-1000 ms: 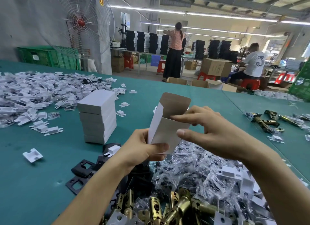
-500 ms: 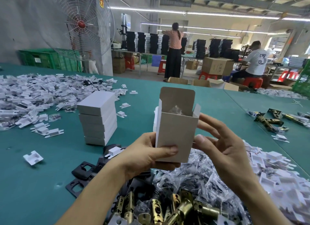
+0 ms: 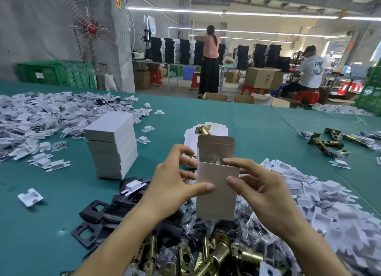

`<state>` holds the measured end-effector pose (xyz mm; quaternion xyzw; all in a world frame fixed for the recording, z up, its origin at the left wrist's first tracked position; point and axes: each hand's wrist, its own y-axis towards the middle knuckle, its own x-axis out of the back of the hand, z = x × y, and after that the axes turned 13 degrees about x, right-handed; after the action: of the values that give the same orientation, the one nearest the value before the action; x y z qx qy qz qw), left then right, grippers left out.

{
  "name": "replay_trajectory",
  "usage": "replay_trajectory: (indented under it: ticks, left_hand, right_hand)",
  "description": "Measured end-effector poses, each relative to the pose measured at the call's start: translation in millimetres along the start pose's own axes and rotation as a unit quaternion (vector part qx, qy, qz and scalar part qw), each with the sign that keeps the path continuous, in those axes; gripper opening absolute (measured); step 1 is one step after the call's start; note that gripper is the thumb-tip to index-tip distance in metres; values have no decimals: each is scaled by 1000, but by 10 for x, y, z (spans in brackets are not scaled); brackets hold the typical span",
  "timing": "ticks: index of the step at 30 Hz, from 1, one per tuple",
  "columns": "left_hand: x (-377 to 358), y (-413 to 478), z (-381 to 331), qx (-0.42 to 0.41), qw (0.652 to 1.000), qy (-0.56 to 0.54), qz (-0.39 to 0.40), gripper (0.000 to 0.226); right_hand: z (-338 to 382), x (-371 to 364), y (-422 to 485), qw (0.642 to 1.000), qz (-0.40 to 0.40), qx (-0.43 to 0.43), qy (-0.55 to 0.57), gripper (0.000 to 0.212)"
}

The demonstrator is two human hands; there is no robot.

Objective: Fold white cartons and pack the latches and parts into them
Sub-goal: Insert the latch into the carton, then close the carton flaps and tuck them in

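Now I see the white carton [image 3: 216, 191] held upright above the table [image 3: 51, 224], top flap open, over the heaped brass latches [image 3: 218, 255]. My left hand [image 3: 173, 185] pinches its left side; my right hand [image 3: 266, 193] fingers grip its upper right corner.

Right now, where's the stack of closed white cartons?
Head view: the stack stands on the green table, left of the left hand, with black plates just in front.

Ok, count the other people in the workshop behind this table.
2. The standing person faces the stacked black boxes, centre background; the seated person is on a red stool at the far right. Others may be hidden behind the stacks.
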<state>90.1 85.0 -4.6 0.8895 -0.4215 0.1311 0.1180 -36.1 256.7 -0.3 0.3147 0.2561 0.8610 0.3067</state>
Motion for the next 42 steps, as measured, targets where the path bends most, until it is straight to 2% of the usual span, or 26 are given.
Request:
replay_trajectory:
  ticks: [4, 12, 17, 22, 25, 28, 30, 33, 36, 37, 40, 42]
  left_hand:
    - [-4, -12, -15, -54, 998, -37, -13, 54]
    - [-9, -22, -4, -55, 996, -70, 7, 51]
    - [-7, -24, -5, -39, 995, -82, 33, 29]
    - [-9, -23, -39, -19, 994, -90, 51, 25]
    - [17, -33, -64, -9, 994, -94, 51, 27]
    - [29, -30, -78, 7, 995, -88, 35, 21]
    - [33, -28, -85, 13, 995, -88, 33, 20]
    - [41, -42, -103, 6, 995, -97, 39, 23]
    - [43, -54, -117, 2, 994, -96, 49, 24]
    - [42, -55, -121, 0, 995, -88, 51, 24]
    - [42, -59, -131, -9, 995, -76, 61, 24]
    - [43, -72, -142, -19, 994, -89, 66, 28]
  right_hand:
    - [-14, -21, 4, 1000, 9, -1, 1, 30]
    - [-53, 37, 25, 991, 91, -2, -95, 34]
    - [-25, 33, 38, 975, 138, 13, -173, 25]
    - [-17, 6, 37, 969, 160, 15, -188, 13]
    - [10, -3, 56, 979, 134, 26, -148, 22]
    - [37, 12, 53, 995, 59, 27, -71, 32]
    - [40, 14, 45, 999, 26, 19, -26, 27]
    - [26, 8, 39, 1000, 2, 13, -19, 20]
    - [44, -7, 57, 999, -35, 35, 23, 6]
    - [64, -17, 66, 996, -51, 45, 50, 11]
    - [103, -7, 71, 990, -65, 52, 117, 48]
    - [144, -4, 66, 993, -23, 59, 96, 50]
